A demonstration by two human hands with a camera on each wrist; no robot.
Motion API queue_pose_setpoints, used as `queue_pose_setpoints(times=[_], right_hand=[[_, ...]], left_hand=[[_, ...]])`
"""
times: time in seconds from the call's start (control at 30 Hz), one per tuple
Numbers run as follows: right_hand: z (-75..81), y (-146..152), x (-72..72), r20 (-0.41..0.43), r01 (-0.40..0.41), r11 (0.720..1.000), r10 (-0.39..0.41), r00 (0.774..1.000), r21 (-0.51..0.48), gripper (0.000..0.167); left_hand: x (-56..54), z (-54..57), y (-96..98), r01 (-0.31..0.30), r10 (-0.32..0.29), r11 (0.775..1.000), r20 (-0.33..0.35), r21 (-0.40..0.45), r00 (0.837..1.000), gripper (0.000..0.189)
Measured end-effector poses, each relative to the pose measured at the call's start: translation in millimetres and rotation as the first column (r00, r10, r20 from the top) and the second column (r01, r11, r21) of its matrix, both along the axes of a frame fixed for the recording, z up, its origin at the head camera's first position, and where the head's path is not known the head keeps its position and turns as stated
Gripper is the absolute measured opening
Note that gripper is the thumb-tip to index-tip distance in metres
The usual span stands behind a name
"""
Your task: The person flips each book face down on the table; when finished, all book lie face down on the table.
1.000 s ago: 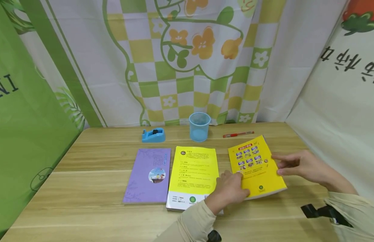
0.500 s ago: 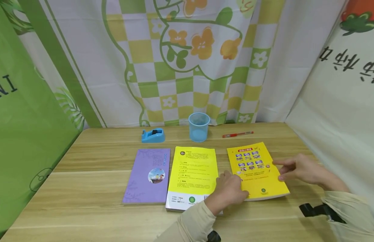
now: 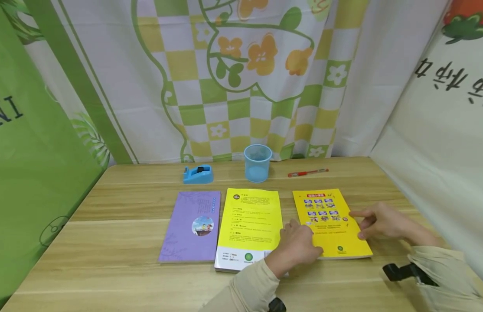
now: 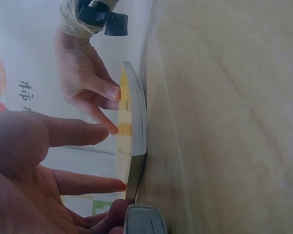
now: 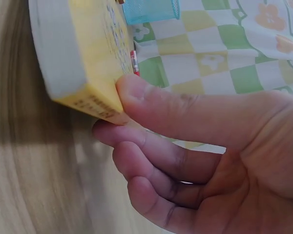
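Note:
A yellow book with small pictures point(image 3: 323, 221) lies on the table at the right. My left hand point(image 3: 298, 245) is at its lower left corner, thumb and index finger extended; in the left wrist view their tips touch the cover. At the opposite long edge is my right hand point(image 3: 383, 222). In the right wrist view, its thumb presses the cover at the spine edge and the index fingertip lies against the spine point(image 5: 100, 108), the other fingers curled beside it. Left of my left hand lies a thicker yellow-and-white book point(image 3: 249, 221), partly covered by that hand.
A purple book point(image 3: 192, 227) lies left of the yellow-and-white one. Along the back of the wooden table point(image 3: 109, 242) stand a blue tape dispenser point(image 3: 198, 174), a light blue mesh cup point(image 3: 257, 167) and a red pen point(image 3: 308, 173). Patterned curtains point(image 3: 233, 108) close off the back.
The pictured yellow book has come down from a tilt to lie flat and turned straighter, its far end nearer me. My right hand has lowered with it; my left hand has hardly moved.

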State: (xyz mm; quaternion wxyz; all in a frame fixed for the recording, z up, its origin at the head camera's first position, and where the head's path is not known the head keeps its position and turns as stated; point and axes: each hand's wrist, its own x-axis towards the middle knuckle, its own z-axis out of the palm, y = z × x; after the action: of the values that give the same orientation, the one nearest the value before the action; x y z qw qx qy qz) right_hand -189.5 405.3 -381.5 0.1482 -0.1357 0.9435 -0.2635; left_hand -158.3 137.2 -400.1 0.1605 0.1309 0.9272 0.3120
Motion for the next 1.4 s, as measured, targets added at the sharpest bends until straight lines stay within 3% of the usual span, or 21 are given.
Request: queue_pose_setpoints(times=[0.53,0.67,0.83,1.17,1.4], right_hand=[[-9.2,1,-4.2,0.042,0.022,0.999,-0.024,0.999,0.048,0.069],[-9.6,2,-5.6,0.041,0.019,0.998,-0.021,0.999,0.062,0.069],[-9.5,1,-6.2,0.038,0.005,0.999,-0.007,0.999,0.054,0.067],[-2.0,-13,-2.2,-0.083,0.07,0.992,-0.061,0.995,0.105,0.065],[9.3,-46,10.7,-0.217,0.161,0.982,-0.137,0.967,0.097,0.075]], left_hand=[[-2.9,8.9,-1.7,0.062,-0.068,0.994,-0.065,-0.091,0.996,0.038],[-8.5,16.8,-11.8,0.074,-0.098,0.983,-0.144,-0.167,0.985,0.036],[-18.6,25.0,-31.1,0.046,-0.117,0.956,-0.233,-0.291,0.966,0.025],[-24.8,27.6,-57.0,0.022,-0.089,0.968,-0.261,-0.249,0.961,0.018],[-28.6,30.2,-84.1,-0.031,-0.023,0.989,-0.351,-0.147,0.936,0.063]])
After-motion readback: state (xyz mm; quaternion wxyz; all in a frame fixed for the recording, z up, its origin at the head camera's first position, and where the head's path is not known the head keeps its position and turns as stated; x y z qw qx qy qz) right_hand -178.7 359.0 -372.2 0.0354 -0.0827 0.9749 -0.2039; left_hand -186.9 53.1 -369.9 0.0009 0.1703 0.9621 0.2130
